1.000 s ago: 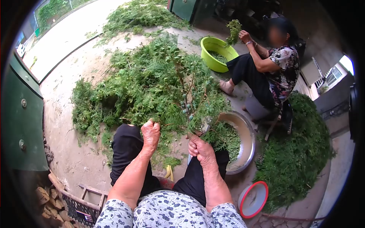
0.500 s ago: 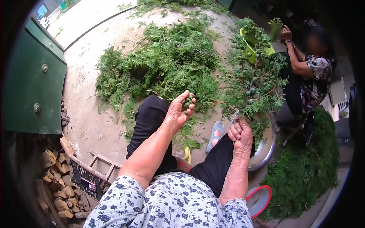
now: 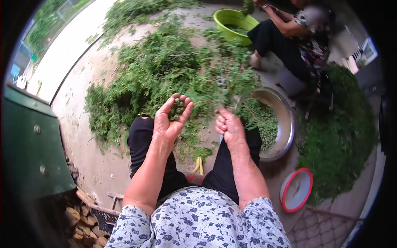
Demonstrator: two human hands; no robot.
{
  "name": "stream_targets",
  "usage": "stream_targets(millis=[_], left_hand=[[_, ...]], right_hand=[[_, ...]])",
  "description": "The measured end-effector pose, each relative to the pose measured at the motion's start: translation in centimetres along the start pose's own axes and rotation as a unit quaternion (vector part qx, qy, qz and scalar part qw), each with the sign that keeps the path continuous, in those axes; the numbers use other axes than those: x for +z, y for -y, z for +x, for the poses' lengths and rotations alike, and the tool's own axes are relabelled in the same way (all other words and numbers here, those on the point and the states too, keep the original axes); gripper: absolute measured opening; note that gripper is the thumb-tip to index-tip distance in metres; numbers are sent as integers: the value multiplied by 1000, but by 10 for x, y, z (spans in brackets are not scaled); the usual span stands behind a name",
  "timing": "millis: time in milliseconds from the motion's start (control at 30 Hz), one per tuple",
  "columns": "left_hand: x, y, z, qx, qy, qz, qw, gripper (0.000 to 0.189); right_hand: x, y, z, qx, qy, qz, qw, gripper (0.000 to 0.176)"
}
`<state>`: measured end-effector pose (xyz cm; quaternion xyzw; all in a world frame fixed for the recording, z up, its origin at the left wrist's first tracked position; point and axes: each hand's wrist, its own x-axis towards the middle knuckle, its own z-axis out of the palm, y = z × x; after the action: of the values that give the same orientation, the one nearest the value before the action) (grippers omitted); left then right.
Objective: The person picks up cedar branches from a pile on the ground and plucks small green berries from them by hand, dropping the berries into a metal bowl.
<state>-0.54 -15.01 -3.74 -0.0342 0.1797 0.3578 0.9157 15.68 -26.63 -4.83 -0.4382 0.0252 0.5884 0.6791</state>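
Several small green cones (image 3: pixel 178 108) lie in my left hand (image 3: pixel 170 120), its palm up and fingers curled around them. My right hand (image 3: pixel 230 126) is closed on the stem end of a leafy green branch (image 3: pixel 231 76) that carries round bluish-green cones. The branch is blurred and reaches forward over the pile of cut greenery (image 3: pixel 165 70). Just right of my right hand, a wide metal basin (image 3: pixel 285 132) holds many green cones.
A co-worker (image 3: pixel 289 45) sits at the upper right beside a lime-green basin (image 3: pixel 231 37). Near my right side is a red-rimmed bowl (image 3: pixel 297 190). More greenery (image 3: pixel 339 144) lies right; firewood (image 3: pixel 84 223) and a green metal panel (image 3: pixel 35 144) stand left.
The view has shifted. My right hand has moved left with the branch, which now hangs lower and away from the metal basin, exposing its cones. My left hand still holds cones.
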Motion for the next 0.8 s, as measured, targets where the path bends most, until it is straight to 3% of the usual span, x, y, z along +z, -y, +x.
stream_targets(millis=[133, 200, 233, 267, 333, 367, 400, 433, 467, 533, 600, 667, 700, 800], left_hand=[[60, 47, -2, -46, 39, 124, 990, 19], [84, 80, 6, -82, 54, 191, 977, 19], [97, 101, 9, -88, 36, 216, 972, 20], [106, 120, 15, -96, 55, 252, 961, 25], [120, 159, 26, -95, 52, 338, 935, 58], [124, 171, 31, -97, 55, 342, 933, 58], [126, 181, 35, -134, 117, 350, 920, 73], [126, 190, 39, -170, 179, 355, 902, 87], [123, 197, 45, -174, 182, 357, 899, 87], [115, 210, 56, -201, 168, 343, 902, 98], [114, 219, 56, -202, 141, 338, 908, 97], [107, 224, 59, -214, 156, 363, 893, 93], [108, 226, 53, -206, 163, 405, 876, 88], [104, 224, 28, -167, 217, 459, 845, 56]], right_hand=[[10, -14, 5, 22, 16, 7, 1000, 22], [14, -25, 8, -21, -25, 34, 999, 20], [7, -29, 19, -11, 6, 112, 994, 32], [1, -32, 24, -18, 3, 119, 993, 32], [-6, -37, 32, -87, -25, -80, 993, 34], [-3, -38, 34, -120, -38, -179, 976, 36], [24, -27, 11, -85, -57, 145, 984, 26], [11, -29, 19, -69, -14, 31, 997, 23], [-7, -34, 33, -51, 28, -84, 995, 23], [-22, -44, 57, -74, -17, -141, 987, 24], [-18, -32, 49, -90, -58, -197, 975, 26], [-12, -11, 25, 57, 63, -17, 996, 26], [0, 0, 11, 84, 19, 56, 995, 29], [0, 7, 3, 20, 35, 41, 998, 30]])
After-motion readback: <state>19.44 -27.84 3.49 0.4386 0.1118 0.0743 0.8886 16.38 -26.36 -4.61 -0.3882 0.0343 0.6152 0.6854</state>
